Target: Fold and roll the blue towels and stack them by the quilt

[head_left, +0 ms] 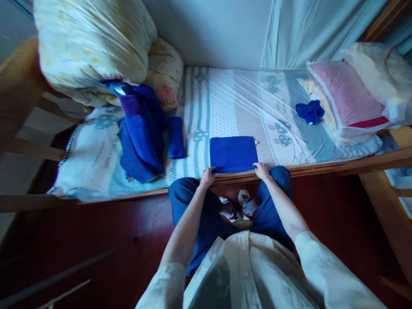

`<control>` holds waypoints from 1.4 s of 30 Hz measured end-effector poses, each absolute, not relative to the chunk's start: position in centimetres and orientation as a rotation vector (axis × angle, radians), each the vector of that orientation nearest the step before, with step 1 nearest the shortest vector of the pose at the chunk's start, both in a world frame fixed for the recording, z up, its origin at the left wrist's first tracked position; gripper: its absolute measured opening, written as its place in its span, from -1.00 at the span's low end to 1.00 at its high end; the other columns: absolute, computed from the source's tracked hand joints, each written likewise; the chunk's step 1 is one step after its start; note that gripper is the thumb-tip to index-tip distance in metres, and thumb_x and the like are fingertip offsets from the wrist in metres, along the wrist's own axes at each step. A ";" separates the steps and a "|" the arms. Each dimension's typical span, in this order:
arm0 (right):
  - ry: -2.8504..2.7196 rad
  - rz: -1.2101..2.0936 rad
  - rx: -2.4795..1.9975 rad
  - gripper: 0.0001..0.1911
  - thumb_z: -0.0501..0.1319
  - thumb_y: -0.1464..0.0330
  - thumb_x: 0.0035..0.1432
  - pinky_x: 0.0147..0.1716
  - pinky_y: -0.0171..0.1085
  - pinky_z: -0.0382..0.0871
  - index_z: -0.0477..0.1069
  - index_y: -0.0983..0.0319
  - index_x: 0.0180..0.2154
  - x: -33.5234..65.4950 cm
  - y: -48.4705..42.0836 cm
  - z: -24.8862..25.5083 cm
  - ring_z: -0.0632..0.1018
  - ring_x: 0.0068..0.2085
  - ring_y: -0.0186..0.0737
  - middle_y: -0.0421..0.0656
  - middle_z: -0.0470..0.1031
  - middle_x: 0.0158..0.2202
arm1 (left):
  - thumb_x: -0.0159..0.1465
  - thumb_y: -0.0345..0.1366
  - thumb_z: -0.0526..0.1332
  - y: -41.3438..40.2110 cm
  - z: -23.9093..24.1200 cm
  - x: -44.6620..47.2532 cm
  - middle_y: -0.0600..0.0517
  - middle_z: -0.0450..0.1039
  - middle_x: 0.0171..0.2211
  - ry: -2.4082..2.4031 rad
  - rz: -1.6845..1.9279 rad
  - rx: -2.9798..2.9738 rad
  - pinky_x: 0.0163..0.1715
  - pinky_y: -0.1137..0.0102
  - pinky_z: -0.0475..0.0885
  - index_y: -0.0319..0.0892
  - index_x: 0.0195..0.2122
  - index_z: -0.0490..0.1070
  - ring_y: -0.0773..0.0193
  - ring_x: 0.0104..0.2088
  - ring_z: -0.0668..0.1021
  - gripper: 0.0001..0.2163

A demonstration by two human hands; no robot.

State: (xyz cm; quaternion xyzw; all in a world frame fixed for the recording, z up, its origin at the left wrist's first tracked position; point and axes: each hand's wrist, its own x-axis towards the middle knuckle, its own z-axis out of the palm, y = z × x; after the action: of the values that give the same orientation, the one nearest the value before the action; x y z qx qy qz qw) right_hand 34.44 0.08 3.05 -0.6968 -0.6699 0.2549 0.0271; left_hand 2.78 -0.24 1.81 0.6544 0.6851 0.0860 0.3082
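A folded blue towel (233,153) lies flat near the front edge of the bed (225,98). My left hand (207,176) pinches its near left corner. My right hand (261,170) grips its near right corner. Both hands have their fingers closed on the cloth. I sit low in front of the bed with my knees against its wooden rail (322,168).
A pile of blue towels (140,137) and one rolled blue towel (176,137) lie on the left of the bed under a big yellow duvet (93,43). A crumpled blue cloth (310,111) lies at the right beside a pink pillow (346,96). Dark red floor lies below.
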 end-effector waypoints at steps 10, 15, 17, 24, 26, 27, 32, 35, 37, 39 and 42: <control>-1.572 0.806 -2.155 -0.65 0.25 0.30 0.25 -0.01 -0.23 0.45 0.56 0.28 0.03 35.0 3.4 1.0 0.62 -0.07 -0.11 -0.01 0.66 -0.06 | 0.30 -0.22 0.18 2.4 2.2 2.8 -0.07 0.64 -0.24 2.072 0.365 1.329 -0.14 0.41 0.44 -0.19 -0.14 0.53 0.15 -0.15 0.63 -0.78; -1.536 0.789 -2.295 -0.76 0.26 0.26 0.24 -0.11 -0.26 0.43 0.61 0.26 -0.18 35.1 3.6 0.8 0.62 -0.17 -0.11 -0.04 0.68 -0.20 | 0.29 -0.23 0.20 2.7 1.4 2.3 -0.13 0.64 -0.18 2.154 0.390 1.257 -0.06 0.34 0.45 -0.20 -0.12 0.54 0.09 -0.08 0.63 -0.77; -1.532 0.800 -2.330 -0.78 0.28 0.27 0.23 -0.13 -0.27 0.42 0.61 0.26 -0.21 35.1 3.6 0.8 0.62 -0.18 -0.11 -0.06 0.68 -0.22 | 0.29 -0.22 0.20 2.5 1.1 2.2 -0.14 0.64 -0.19 2.152 0.386 1.247 -0.03 0.31 0.45 -0.20 -0.10 0.55 0.07 -0.06 0.63 -0.76; -1.532 0.814 -2.339 -0.83 0.29 0.30 0.20 -0.20 -0.31 0.39 0.61 0.26 -0.29 35.0 3.2 0.9 0.61 -0.25 -0.16 -0.08 0.67 -0.29 | 0.30 -0.23 0.20 2.0 1.3 2.4 -0.19 0.64 -0.15 2.179 0.354 1.228 0.00 0.30 0.45 -0.26 -0.08 0.56 0.05 -0.04 0.63 -0.73; -1.540 0.820 -2.323 -0.83 0.29 0.29 0.19 -0.25 -0.32 0.37 0.60 0.26 -0.32 35.1 3.2 1.0 0.60 -0.29 -0.17 -0.10 0.67 -0.30 | 0.30 -0.23 0.20 1.9 1.5 2.4 -0.19 0.64 -0.15 2.178 0.331 1.230 -0.01 0.30 0.45 -0.27 -0.09 0.57 0.04 -0.05 0.63 -0.73; -1.541 0.819 -2.314 -0.83 0.29 0.29 0.18 -0.27 -0.33 0.36 0.60 0.26 -0.33 35.1 3.1 1.1 0.59 -0.31 -0.18 -0.10 0.67 -0.32 | 0.30 -0.23 0.20 1.8 1.5 2.4 -0.19 0.65 -0.16 2.177 0.324 1.235 -0.02 0.30 0.45 -0.26 -0.10 0.57 0.04 -0.06 0.64 -0.74; -1.537 0.817 -2.294 -0.82 0.31 0.28 0.15 -0.38 -0.36 0.27 0.57 0.27 -0.40 35.2 3.0 1.2 0.54 -0.39 -0.24 -0.14 0.63 -0.40 | 0.28 -0.23 0.18 1.7 1.7 2.2 -0.14 0.65 -0.26 2.157 0.324 1.284 -0.08 0.31 0.45 -0.23 -0.23 0.57 0.06 -0.15 0.64 -0.78; -1.537 0.812 -2.283 -0.81 0.31 0.28 0.14 -0.40 -0.37 0.24 0.55 0.26 -0.43 35.2 3.0 1.2 0.51 -0.41 -0.25 -0.16 0.61 -0.44 | 0.27 -0.22 0.19 1.6 1.6 2.1 -0.14 0.64 -0.28 2.154 0.330 1.299 -0.10 0.31 0.45 -0.23 -0.25 0.57 0.06 -0.17 0.64 -0.78; -1.536 0.811 -2.282 -0.81 0.31 0.28 0.15 -0.40 -0.37 0.23 0.55 0.27 -0.43 35.2 3.0 1.3 0.51 -0.41 -0.26 -0.16 0.61 -0.44 | 0.26 -0.22 0.20 1.6 1.6 2.1 -0.16 0.64 -0.27 2.163 0.335 1.303 -0.11 0.31 0.45 -0.23 -0.25 0.57 0.05 -0.16 0.64 -0.78; -1.536 0.815 -2.288 -0.82 0.31 0.28 0.15 -0.40 -0.37 0.23 0.57 0.27 -0.40 35.1 3.0 1.3 0.51 -0.40 -0.25 -0.16 0.62 -0.41 | 0.25 -0.21 0.20 1.6 1.5 2.1 -0.16 0.64 -0.28 2.168 0.345 1.303 -0.12 0.31 0.45 -0.22 -0.26 0.57 0.04 -0.16 0.64 -0.79; -1.539 0.819 -2.293 -0.83 0.31 0.29 0.16 -0.37 -0.37 0.26 0.58 0.27 -0.35 35.1 3.0 1.3 0.54 -0.37 -0.25 -0.15 0.64 -0.38 | 0.26 -0.22 0.21 1.7 1.3 2.2 -0.15 0.64 -0.29 2.170 0.356 1.298 -0.10 0.29 0.46 -0.21 -0.25 0.56 0.04 -0.16 0.64 -0.80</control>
State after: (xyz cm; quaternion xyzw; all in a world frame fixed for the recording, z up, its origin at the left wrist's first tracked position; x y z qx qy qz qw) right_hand 35.05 3.05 1.30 -0.7893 -0.5296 0.2820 0.1300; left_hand 2.18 1.66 1.33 0.4865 0.8133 0.1333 0.2900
